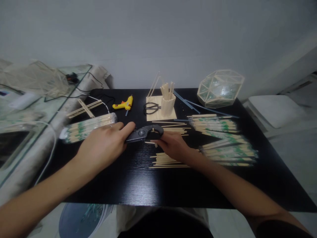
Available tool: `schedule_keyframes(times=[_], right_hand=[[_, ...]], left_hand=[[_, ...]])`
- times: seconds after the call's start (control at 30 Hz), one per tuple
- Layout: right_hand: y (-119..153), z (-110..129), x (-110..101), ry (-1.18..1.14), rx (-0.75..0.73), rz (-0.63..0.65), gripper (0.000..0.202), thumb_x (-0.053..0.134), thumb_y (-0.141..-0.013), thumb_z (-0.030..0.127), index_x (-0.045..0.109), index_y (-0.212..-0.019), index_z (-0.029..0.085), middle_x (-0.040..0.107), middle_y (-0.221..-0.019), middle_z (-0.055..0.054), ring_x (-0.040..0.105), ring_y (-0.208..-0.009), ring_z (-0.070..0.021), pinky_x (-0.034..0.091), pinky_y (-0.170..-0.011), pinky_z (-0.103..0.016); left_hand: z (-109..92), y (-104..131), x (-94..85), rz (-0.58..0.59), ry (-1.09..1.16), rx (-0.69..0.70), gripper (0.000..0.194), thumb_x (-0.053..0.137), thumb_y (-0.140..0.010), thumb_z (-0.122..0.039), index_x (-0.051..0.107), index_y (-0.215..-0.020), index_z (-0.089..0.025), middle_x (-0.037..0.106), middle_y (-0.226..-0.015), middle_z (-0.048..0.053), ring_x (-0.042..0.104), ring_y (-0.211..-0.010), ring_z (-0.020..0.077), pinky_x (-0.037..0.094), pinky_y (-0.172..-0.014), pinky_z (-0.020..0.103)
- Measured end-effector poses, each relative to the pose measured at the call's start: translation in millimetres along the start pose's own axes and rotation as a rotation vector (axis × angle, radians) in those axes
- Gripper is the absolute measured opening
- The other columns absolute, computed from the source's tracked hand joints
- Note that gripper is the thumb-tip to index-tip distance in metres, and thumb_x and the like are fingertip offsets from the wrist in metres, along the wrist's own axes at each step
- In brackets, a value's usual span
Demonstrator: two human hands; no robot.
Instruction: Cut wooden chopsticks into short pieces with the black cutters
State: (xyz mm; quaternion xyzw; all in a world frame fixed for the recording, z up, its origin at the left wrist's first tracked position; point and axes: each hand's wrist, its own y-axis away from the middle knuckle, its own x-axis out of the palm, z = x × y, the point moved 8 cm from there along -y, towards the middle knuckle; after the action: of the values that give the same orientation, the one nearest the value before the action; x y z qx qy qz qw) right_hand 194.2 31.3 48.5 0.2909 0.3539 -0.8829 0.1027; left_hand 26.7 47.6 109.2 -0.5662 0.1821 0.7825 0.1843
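Note:
My left hand is closed around the handles of a dark metal cutter with a round pivot and a curved jaw. My right hand is beside the jaw, its fingers pinched on a thin wooden stick that passes through the jaw opening; most of the stick is hidden by the fingers. Beneath the right hand, several loose sticks lie in a row on the black table. More sticks lie just behind the hand.
Wrapped chopstick packs lie at the right, another pack at the left. Behind stand a yellow glue gun, a stick-filled holder on a wooden board, black-handled scissors and a geometric stick frame. A bucket is below the edge.

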Motion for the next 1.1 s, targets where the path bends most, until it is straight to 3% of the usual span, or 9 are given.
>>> schedule_keyframes(times=[0.27,0.37,0.47,0.53,0.6,0.77,0.97,1.1], right_hand=[[-6.0,0.8,-6.0,0.014,0.041,0.060,0.016,0.062,-0.102,0.024,0.071,-0.092,0.015,0.075,-0.080,-0.006,0.066,-0.070,-0.0158,0.046,-0.069,-0.025],[-14.4,1.1,-19.5,0.020,0.058,0.145,0.014,0.066,-0.101,0.026,0.073,-0.095,0.015,0.076,-0.083,-0.004,0.066,-0.071,-0.0149,0.044,-0.069,-0.024],[-19.0,-13.6,-32.0,0.083,0.157,0.296,0.018,0.065,-0.101,0.026,0.076,-0.091,0.015,0.075,-0.080,-0.004,0.066,-0.070,-0.0148,0.043,-0.069,-0.024],[-17.4,-31.7,-38.5,0.127,0.273,0.390,0.017,0.066,-0.099,0.025,0.077,-0.091,0.015,0.076,-0.081,-0.005,0.066,-0.070,-0.0150,0.043,-0.068,-0.024],[-13.3,-48.9,-41.6,0.216,0.363,0.471,0.010,0.071,-0.095,0.020,0.078,-0.090,0.015,0.077,-0.086,-0.006,0.067,-0.075,-0.0166,0.043,-0.071,-0.026],[-1.9,-64.7,-23.5,0.269,0.408,0.635,0.012,0.069,-0.093,0.015,0.079,-0.087,0.016,0.077,-0.086,-0.008,0.067,-0.077,-0.0188,0.043,-0.071,-0.027],[4.0,-66.2,-4.9,0.332,0.363,0.578,0.005,0.077,-0.088,0.015,0.074,-0.085,0.018,0.076,-0.085,-0.006,0.068,-0.076,-0.0199,0.041,-0.066,-0.027],[10.0,-70.9,3.8,0.342,0.341,0.605,0.006,0.078,-0.088,0.016,0.073,-0.085,0.020,0.075,-0.082,-0.004,0.068,-0.074,-0.0196,0.039,-0.064,-0.027]], left_hand=[[7.6,-2.7,5.1,-0.123,0.121,-0.007,0.029,0.057,-0.079,-0.020,0.064,-0.107,-0.023,0.070,-0.092,0.008,0.069,-0.080,0.0298,0.048,-0.065,0.036],[17.0,-3.6,-0.4,-0.293,0.257,-0.013,0.031,0.057,-0.079,-0.021,0.064,-0.110,-0.021,0.071,-0.096,0.008,0.069,-0.086,0.0289,0.049,-0.069,0.036],[33.2,-2.9,-7.6,-0.521,0.480,-0.071,0.023,0.057,-0.086,-0.022,0.066,-0.106,-0.019,0.071,-0.094,0.007,0.067,-0.085,0.0242,0.049,-0.072,0.033],[45.8,-2.4,-3.9,-0.637,0.633,-0.171,0.015,0.059,-0.092,-0.029,0.067,-0.099,-0.019,0.069,-0.090,0.005,0.064,-0.080,0.0203,0.047,-0.073,0.031],[53.4,-3.6,8.8,-0.678,0.752,-0.291,0.017,0.060,-0.095,-0.036,0.067,-0.092,-0.020,0.068,-0.084,0.002,0.061,-0.075,0.0179,0.047,-0.071,0.030],[35.3,-13.7,44.7,-0.586,1.039,-0.369,0.027,0.062,-0.093,-0.045,0.070,-0.093,-0.019,0.068,-0.080,0.000,0.061,-0.074,0.0169,0.048,-0.071,0.027],[-7.9,-29.0,68.1,-0.326,1.420,-0.229,0.046,0.049,-0.100,-0.059,0.067,-0.092,-0.017,0.057,-0.068,0.000,0.052,-0.062,0.0151,0.043,-0.060,0.028],[-21.5,-33.3,85.7,-0.219,1.589,-0.159,0.046,0.049,-0.098,-0.059,0.062,-0.084,-0.018,0.054,-0.069,0.001,0.050,-0.064,0.0158,0.042,-0.056,0.028]])
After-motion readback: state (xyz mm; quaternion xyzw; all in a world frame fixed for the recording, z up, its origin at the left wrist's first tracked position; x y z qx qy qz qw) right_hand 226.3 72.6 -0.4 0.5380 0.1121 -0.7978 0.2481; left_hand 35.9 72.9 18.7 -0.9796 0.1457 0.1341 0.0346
